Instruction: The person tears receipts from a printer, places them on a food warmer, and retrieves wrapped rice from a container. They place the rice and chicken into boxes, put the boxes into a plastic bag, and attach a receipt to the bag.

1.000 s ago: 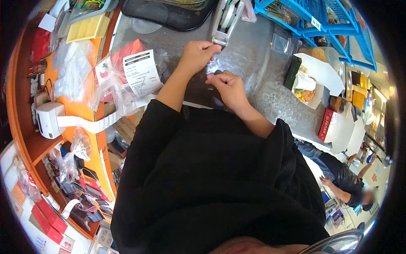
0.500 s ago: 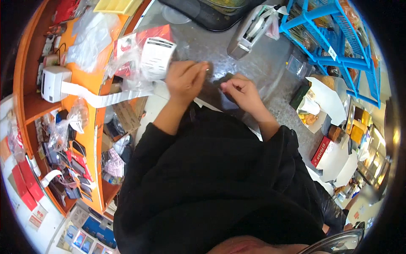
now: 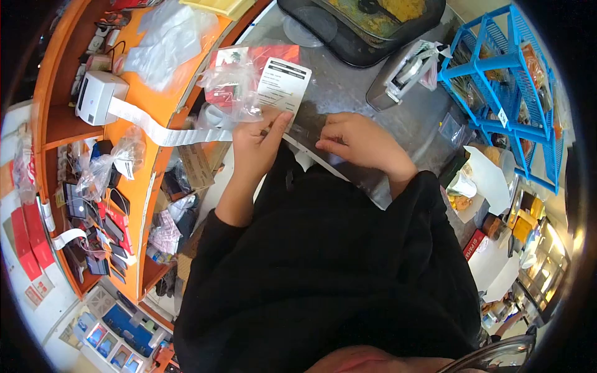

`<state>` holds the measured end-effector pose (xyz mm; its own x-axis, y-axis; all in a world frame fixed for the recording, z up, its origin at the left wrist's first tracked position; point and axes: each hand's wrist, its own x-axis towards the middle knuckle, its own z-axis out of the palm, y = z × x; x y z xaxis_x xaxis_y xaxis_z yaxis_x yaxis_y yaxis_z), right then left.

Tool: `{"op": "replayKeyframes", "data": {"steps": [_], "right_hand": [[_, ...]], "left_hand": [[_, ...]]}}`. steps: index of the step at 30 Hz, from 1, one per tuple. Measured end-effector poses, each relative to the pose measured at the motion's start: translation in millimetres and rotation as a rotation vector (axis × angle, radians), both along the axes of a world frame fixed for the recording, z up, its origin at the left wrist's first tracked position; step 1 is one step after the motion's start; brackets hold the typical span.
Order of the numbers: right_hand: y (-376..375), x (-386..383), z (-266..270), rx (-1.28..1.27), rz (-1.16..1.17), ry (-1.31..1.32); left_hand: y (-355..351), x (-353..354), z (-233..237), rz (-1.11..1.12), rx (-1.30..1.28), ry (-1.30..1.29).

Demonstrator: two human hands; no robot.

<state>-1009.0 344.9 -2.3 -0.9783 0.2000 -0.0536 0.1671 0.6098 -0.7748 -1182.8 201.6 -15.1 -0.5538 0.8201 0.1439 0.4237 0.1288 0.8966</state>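
Observation:
A small dark packet in clear plastic (image 3: 306, 127) lies on the steel counter (image 3: 348, 93) between my hands. My left hand (image 3: 254, 148) lies flat with fingers stretched out, its tips pressing the packet's left edge just below a white printed slip (image 3: 283, 84). That slip sits on a clear bag holding a red parcel (image 3: 239, 74). My right hand (image 3: 362, 143) has its fingers curled down on the packet's right side, pinching it. What lies under the fingertips is hidden.
A grey tape dispenser (image 3: 404, 73) stands beyond my right hand, beside a blue wire rack (image 3: 516, 81). A black tray (image 3: 367, 28) sits at the back. On the orange shelf (image 3: 134, 155) at left, a white label printer (image 3: 96, 96) trails a label strip (image 3: 155, 130). Food boxes are at right.
My left hand came away from the tape dispenser and moved down to the packet near the counter edge. My right hand settled onto the packet. The view has swung, shifting the dispenser right.

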Motion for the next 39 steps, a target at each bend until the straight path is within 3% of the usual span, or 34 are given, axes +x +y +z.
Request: {"op": "replayKeyframes", "data": {"steps": [2, 5, 8, 11, 13, 15, 17, 18, 20, 22, 24, 27, 31, 33, 34, 35, 37, 39], "right_hand": [[2.1, -10.8, 3.7, 0.02, -0.049, 0.009], [0.0, -33.7, -7.2, 0.03, -0.192, 0.001], [-14.8, -56.2, -47.3, 0.153, -0.374, 0.01], [-26.1, -71.2, -57.7, 0.29, -0.496, -0.083], [-22.8, -72.2, -72.0, 0.303, -0.535, -0.057], [-18.6, -71.5, -68.6, 0.36, -0.568, -0.076], [-8.1, -66.2, -85.3, 0.4, -0.592, -0.108], [-2.4, -63.3, -88.4, 0.415, -0.578, -0.192], [1.0, -59.3, -53.1, 0.359, -0.609, -0.368], [12.5, -51.0, -53.5, 0.512, -0.683, -0.416], [1.6, -76.1, 6.9, 0.354, -0.733, -0.077], [-37.1, -145.6, 65.1, 0.337, -0.636, 0.149], [-9.9, -191.2, -2.7, 0.728, -0.401, 0.061], [3.2, -195.8, -16.9, 0.665, -0.477, -0.04], [3.6, -199.7, -9.2, 0.364, -0.592, 0.05], [2.0, -206.4, 0.5, 0.054, -0.697, 0.134], [5.7, -229.6, -6.7, -0.225, -0.838, 0.448], [18.8, -250.1, -0.5, -0.15, -0.83, 0.62]], "left_hand": [[10.0, -13.7, -1.7, 0.005, 0.199, 0.287], [14.5, -38.8, -20.5, 0.201, 0.235, 0.303], [13.5, -51.6, -26.9, 0.346, -0.175, 0.632], [2.8, -75.9, -85.9, 0.32, -0.087, 0.785], [9.0, -87.5, -96.6, 0.36, -0.116, 0.687], [14.7, -72.3, -36.8, 0.437, -0.092, 0.408], [15.9, -79.1, -19.9, 0.389, -0.055, 0.487], [11.4, -84.7, -8.5, 0.282, -0.198, 0.505], [9.3, -103.4, -24.8, 0.187, -0.131, 0.466], [-2.0, -116.6, -15.3, 0.133, -0.026, 0.281], [-24.2, -134.2, -2.3, 0.031, 0.036, 0.179], [-75.6, -183.2, -22.4, -0.081, 0.068, 0.344], [-169.8, -262.3, -43.3, -0.107, 0.042, 0.44], [-229.0, -293.9, -62.2, -0.1, -0.049, 0.413], [-253.1, -309.8, -70.4, -0.098, -0.105, 0.375], [-266.2, -324.4, -60.7, -0.009, 0.01, 0.335], [-294.8, -337.0, -21.7, 0.146, 0.205, 0.348], [-317.1, -365.0, 16.4, 0.278, 0.35, 0.591]]}}
